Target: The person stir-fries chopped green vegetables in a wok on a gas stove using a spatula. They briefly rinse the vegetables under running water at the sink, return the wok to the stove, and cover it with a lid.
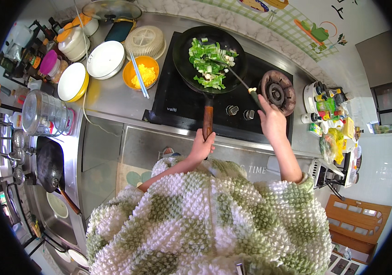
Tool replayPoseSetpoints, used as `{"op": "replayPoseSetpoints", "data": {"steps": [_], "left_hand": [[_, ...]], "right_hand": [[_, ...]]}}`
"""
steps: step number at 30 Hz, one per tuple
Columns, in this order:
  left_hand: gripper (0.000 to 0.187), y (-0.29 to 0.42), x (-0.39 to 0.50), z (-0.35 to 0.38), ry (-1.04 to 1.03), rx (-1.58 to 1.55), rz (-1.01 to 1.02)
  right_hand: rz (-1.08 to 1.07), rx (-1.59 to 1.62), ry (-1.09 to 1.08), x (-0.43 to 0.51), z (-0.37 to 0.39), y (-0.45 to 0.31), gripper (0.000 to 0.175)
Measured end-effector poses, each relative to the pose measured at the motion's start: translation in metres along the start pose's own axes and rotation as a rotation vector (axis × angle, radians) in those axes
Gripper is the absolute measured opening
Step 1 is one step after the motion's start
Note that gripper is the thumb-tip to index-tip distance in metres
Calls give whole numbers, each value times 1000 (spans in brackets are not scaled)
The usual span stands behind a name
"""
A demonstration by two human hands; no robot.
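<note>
A black wok (185, 65) with chopped green and white vegetables (213, 60) rests over the left burner of a black glass gas hob (175, 103). My left hand (202, 144) is closed around the wok's wooden handle (208, 118). In my right hand (272, 120) is the dark grip of a metal spatula (239, 78), whose head lies among the vegetables. Left of the hob, a yellow-orange bowl (125, 76) holds yellow food that looks like scrambled egg (145, 76), with light blue chopsticks (138, 74) laid across it.
The bare right burner (275, 90) is beside my right hand. Two white-lined bowls (105, 58), an upturned plastic basket (145, 40) and a glass lid (111, 8) stand on the left counter. A second wok (49, 165) sits by the sink. Bottles and bags (330, 106) crowd the right counter.
</note>
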State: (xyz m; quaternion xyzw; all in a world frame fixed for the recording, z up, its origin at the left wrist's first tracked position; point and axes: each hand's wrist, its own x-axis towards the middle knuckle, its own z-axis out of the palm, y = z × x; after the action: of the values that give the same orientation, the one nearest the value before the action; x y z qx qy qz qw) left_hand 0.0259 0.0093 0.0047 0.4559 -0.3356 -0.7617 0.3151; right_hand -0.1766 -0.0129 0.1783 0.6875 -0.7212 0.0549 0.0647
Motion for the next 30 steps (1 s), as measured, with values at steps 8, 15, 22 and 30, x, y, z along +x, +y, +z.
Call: {"op": "replayPoseSetpoints", "data": {"steps": [8, 15, 22, 30], "left_hand": [[27, 2, -2, 0, 1, -19, -27], [28, 3, -1, 0, -8, 11, -14], [28, 2, -1, 0, -4, 4, -21], [28, 0, -1, -1, -8, 8, -25]], "right_hand": [[89, -3, 93, 0, 4, 12, 49], [67, 93, 82, 8, 30, 5, 47], [136, 133, 185, 19, 35, 13, 45], [63, 177, 128, 25, 37, 13, 45]]}}
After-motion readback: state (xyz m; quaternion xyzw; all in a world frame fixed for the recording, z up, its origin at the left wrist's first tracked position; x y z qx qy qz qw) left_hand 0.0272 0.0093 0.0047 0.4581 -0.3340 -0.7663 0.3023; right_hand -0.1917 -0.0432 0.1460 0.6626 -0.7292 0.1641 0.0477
